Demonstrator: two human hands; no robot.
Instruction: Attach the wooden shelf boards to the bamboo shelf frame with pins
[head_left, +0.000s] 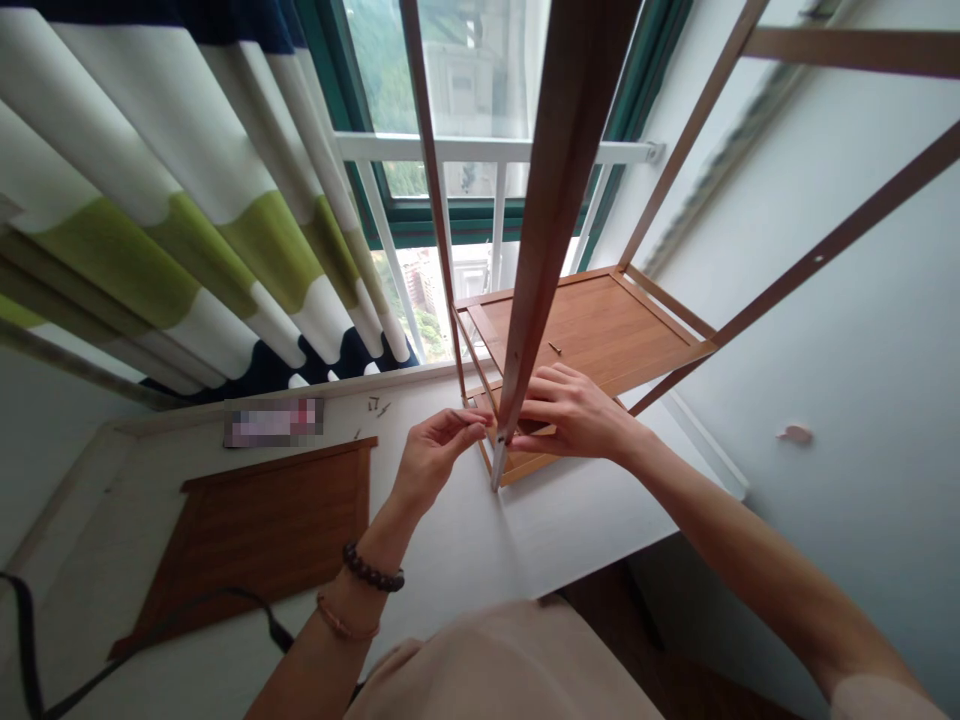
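Note:
A wooden shelf frame stands in front of me, its near post (525, 280) rising toward the camera. My left hand (439, 455) is pinched on a thin, dark piece (469, 416) just left of the post's lower end; its exact kind is too small to tell. My right hand (577, 412) grips the post from the right, low down, with some fingertips hidden behind it. A small dark hole or fitting (500, 440) shows on the post between the hands. Behind the right hand, a screw (555, 349) lies on the upper wooden shelf panel (622, 310).
On the white surface (427, 560) to the left lie a loose wooden panel (262, 540), several small screws (373, 404) and a blurred packet (274, 423). A striped curtain (225, 220) hangs at left. White railing (480, 150) and a window stand behind; a wall (862, 330) is at right.

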